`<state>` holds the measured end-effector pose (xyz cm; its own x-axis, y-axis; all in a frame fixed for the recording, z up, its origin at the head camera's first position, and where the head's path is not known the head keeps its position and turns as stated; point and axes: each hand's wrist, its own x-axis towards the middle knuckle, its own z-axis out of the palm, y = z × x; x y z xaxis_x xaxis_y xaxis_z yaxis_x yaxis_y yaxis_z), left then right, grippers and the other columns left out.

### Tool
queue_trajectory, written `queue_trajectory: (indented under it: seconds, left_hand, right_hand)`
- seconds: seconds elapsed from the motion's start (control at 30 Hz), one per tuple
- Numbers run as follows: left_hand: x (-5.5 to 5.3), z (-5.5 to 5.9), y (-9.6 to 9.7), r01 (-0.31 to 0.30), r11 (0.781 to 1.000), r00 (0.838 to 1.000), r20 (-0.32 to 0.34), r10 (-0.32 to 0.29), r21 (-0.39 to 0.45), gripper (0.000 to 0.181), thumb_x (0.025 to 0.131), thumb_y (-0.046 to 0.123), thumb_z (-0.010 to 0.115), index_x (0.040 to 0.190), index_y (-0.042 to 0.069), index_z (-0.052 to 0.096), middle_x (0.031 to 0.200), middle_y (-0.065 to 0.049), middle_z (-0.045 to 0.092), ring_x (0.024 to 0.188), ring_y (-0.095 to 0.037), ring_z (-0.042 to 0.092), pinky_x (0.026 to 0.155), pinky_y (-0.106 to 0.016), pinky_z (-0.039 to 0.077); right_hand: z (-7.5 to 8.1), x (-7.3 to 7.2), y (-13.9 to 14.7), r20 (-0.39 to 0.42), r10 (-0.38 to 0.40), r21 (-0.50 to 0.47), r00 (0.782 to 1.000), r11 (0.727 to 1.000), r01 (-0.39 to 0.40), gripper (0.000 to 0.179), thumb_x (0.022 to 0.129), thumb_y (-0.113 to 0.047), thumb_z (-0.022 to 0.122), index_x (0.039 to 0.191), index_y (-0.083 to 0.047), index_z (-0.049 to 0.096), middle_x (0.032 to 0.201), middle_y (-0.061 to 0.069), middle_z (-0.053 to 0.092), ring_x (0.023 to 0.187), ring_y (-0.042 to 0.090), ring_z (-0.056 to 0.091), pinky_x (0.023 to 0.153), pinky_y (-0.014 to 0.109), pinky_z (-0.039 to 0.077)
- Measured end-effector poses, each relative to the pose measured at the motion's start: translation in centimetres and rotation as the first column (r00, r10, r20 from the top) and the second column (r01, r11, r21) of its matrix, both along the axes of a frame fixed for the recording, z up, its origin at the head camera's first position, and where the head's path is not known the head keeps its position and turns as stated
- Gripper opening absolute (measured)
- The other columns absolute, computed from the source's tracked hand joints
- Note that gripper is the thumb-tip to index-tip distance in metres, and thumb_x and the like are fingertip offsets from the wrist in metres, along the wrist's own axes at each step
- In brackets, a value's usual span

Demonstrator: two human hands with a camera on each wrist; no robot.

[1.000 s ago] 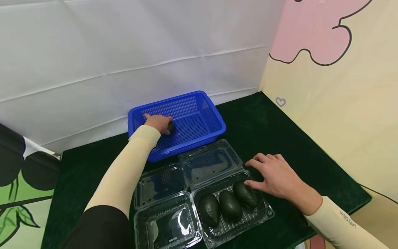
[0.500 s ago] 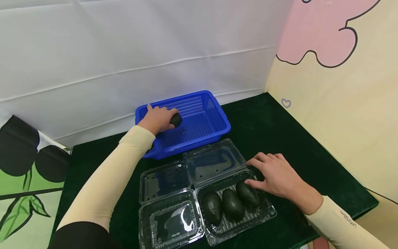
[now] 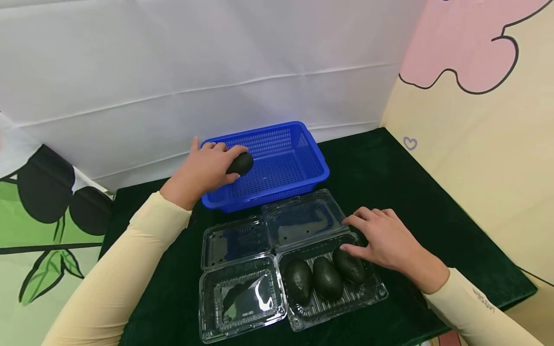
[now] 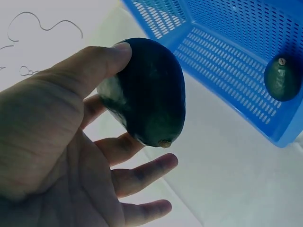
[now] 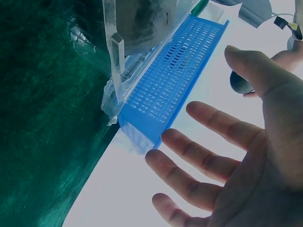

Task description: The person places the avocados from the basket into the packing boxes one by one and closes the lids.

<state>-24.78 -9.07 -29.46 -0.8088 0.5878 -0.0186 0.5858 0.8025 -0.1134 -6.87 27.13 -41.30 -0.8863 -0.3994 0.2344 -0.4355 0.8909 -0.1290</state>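
My left hand [image 3: 203, 168] pinches a dark green avocado [image 3: 242, 164] between thumb and fingers, raised over the left part of the blue basket [image 3: 277, 191]. In the left wrist view the held avocado [image 4: 154, 94] shows its stem end, and another avocado [image 4: 281, 80] lies in the basket. My right hand [image 3: 387, 240] hovers with relaxed fingers at the right side of a clear clamshell box [image 3: 372, 290]. Three avocados [image 3: 327, 278] lie side by side in that box, the thumb close over the rightmost. Spread fingers [image 5: 208, 161] hold nothing in the right wrist view.
A second clear clamshell box [image 3: 207, 307] stands left of the filled one. Both lids [image 3: 305, 218] are folded back toward the basket. A dark green cloth [image 3: 389, 187] covers the table, with a white sheet [image 3: 207, 57] behind and a printed wall [image 3: 476, 154] at right.
My left hand has lifted the avocado from inside the basket and drawn it up and back toward me. The head view has shifted slightly left. The right hand stays by the box.
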Motion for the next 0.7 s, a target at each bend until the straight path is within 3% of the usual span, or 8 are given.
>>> queue_trajectory:
  seconds: [0.13, 0.27, 0.47, 0.7]
  left_hand:
    - [1.5, 0.2, -0.8, 0.037, 0.999, 0.999, -0.04, -0.036, 0.008, 0.063, 0.096, 0.034, 0.074, 0.152, 0.018, 0.05, 0.131, -0.025, 0.063, 0.126, -0.052, 0.053, 0.111, -0.079, 0.018]
    - [3.2, -0.1, -1.6, 0.036, 0.999, 0.999, -0.029, -0.035, 0.022, 0.061, 0.095, 0.035, 0.073, 0.15, 0.017, 0.052, 0.126, -0.023, 0.065, 0.12, -0.05, 0.058, 0.111, -0.078, 0.02]
    - [6.2, -1.7, -2.5, 0.02, 0.999, 1.0, 0.022, -0.021, 0.035, 0.06, 0.094, 0.038, 0.071, 0.148, 0.018, 0.054, 0.123, -0.021, 0.067, 0.117, -0.048, 0.061, 0.111, -0.076, 0.024]
    - [10.0, -3.7, -2.5, 0.073, 0.995, 0.997, 0.028, -0.075, 0.062, 0.059, 0.092, 0.039, 0.075, 0.145, 0.02, 0.058, 0.122, -0.018, 0.069, 0.117, -0.045, 0.062, 0.11, -0.076, 0.027]
  right_hand:
    - [0.2, -0.4, -0.1, 0.002, 0.002, -0.008, 1.0, 1.0, -0.002, 0.05, 0.087, -0.054, 0.078, 0.121, -0.018, 0.074, 0.115, 0.007, 0.067, 0.099, 0.028, 0.066, 0.09, 0.059, 0.049]
    - [0.2, -0.7, -0.1, 0.01, 0.008, -0.019, 1.0, 1.0, -0.008, 0.05, 0.088, -0.054, 0.077, 0.122, -0.018, 0.073, 0.116, 0.007, 0.067, 0.1, 0.029, 0.066, 0.09, 0.059, 0.048]
    - [0.2, -0.7, -0.1, 0.016, 0.006, -0.029, 1.0, 1.0, -0.006, 0.049, 0.088, -0.054, 0.077, 0.122, -0.018, 0.073, 0.117, 0.007, 0.067, 0.102, 0.029, 0.066, 0.09, 0.06, 0.048]
    - [0.3, -0.7, -0.1, 0.02, 0.004, -0.025, 1.0, 1.0, -0.004, 0.05, 0.088, -0.053, 0.077, 0.121, -0.017, 0.074, 0.116, 0.008, 0.068, 0.101, 0.029, 0.066, 0.09, 0.059, 0.048]
